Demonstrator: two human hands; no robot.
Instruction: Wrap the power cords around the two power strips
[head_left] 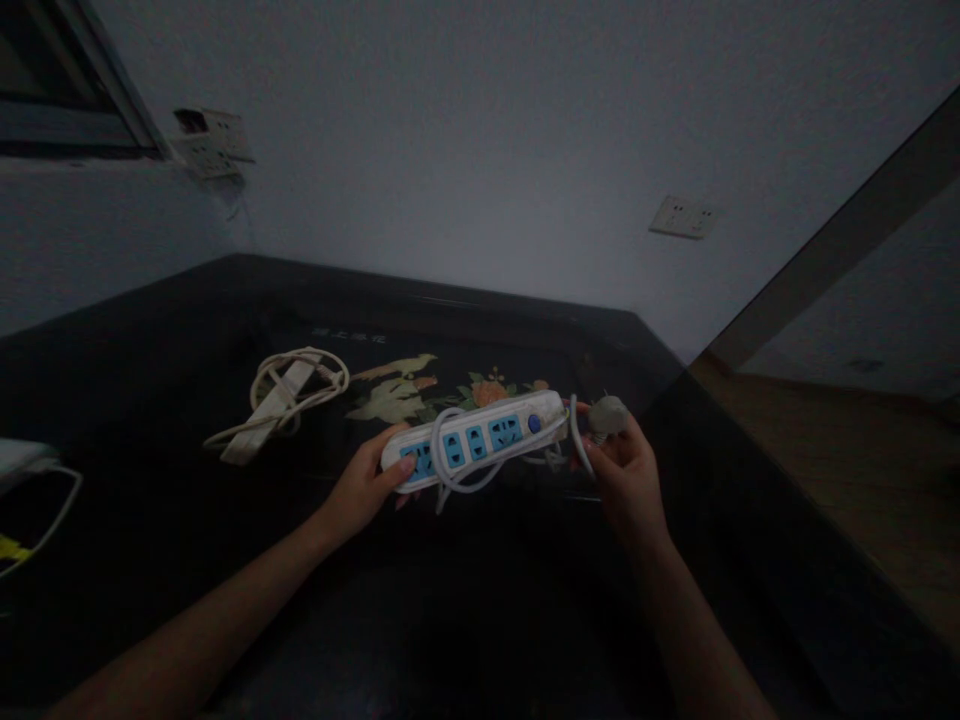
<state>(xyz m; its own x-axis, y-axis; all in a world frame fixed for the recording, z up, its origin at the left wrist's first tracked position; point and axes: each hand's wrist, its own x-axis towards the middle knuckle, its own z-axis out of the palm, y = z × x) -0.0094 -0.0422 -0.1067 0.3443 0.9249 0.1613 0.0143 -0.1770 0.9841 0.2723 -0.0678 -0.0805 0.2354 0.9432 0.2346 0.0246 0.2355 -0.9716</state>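
A white power strip [489, 447] with blue sockets and a dark blue round switch is held up over the dark table, tilted slightly up to the right. My left hand [373, 473] is closed on its left end, thumb on top of the last socket. The strip's pale cord [469, 490] loops around its body. In my right hand [626, 470], closed at the strip's right end, are the grey plug [606, 416], prongs pointing up, and the cord just behind it. Part of the cord behind the strip is hidden.
On the dark table [525, 600], printed with flowers and birds, another white power strip [274, 410] lies left with its cord coiled around it. A white object with a cable [67, 500] sits at the left edge. Wall outlets [681, 217] are behind; wooden floor lies right.
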